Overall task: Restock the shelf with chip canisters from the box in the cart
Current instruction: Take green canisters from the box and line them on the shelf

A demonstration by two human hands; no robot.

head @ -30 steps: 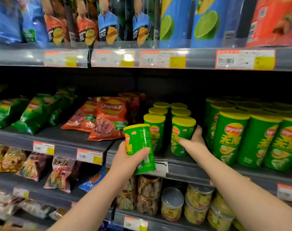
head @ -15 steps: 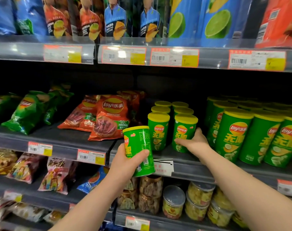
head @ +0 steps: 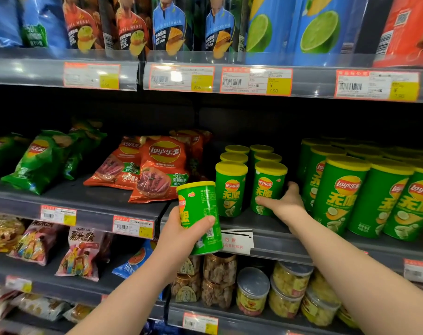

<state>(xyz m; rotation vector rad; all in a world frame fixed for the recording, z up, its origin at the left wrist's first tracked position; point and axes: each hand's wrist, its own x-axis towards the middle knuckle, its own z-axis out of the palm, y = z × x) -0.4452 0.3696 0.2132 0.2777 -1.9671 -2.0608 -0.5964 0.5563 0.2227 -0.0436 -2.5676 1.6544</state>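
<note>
The left hand (head: 179,235) holds a small green cardboard chip canister with a yellow plastic lid (head: 200,209) out in front of the grey metal shelf (head: 278,243). The canister is tilted a little, and the fingers (head: 204,222) are curled round its lower half. The right hand (head: 285,204) is at the front-right canister (head: 268,184) of the short green row. Its thumb is behind the right side and its fingers (head: 262,200) lie across the lower front, so it has that one in a light grip. The row stands two wide, between the red foil chip bags (head: 162,168) on the left and the taller green canisters (head: 341,194) on the right. The step in hand looks like seating the front-right canister. It is best kept flat on its base and slid straight back until it meets the one behind, logo forward and level with its front-left neighbour (head: 231,187). A push low on the tube is less likely to tip it into the row. The held canister shows its printed back, so it probably needs a turn before it goes down, likely at the front of the row. The box and cart are out of view.
</note>
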